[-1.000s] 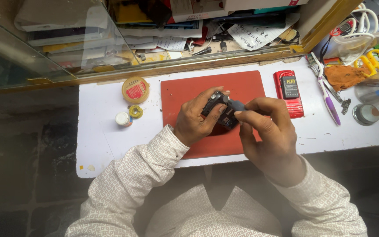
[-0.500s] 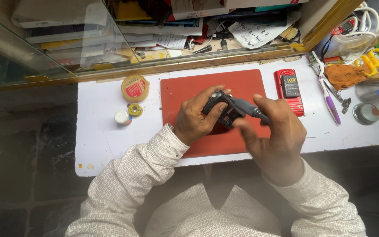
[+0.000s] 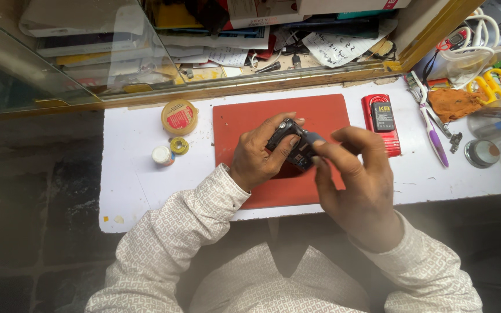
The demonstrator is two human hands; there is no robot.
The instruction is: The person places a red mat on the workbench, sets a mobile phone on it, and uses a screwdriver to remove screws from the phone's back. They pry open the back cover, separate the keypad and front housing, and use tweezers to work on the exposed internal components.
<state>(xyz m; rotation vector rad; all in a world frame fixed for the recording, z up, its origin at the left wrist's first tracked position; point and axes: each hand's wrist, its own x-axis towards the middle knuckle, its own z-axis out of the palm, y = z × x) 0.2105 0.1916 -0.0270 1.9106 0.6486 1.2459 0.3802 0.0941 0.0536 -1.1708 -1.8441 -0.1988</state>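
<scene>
Gripped small black phone in left hand above red mat, right hand pinching tool against it; seemed light, stiff, fragile, best held by edges.

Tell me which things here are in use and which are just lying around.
In use: left hand, right hand, small black device, thin tool, red mat.
Lying about: red phone, tape rolls, purple toothbrush, yellow scissors.

Tape rolls left of mat, phone right (w/ scissors beyond).
</scene>
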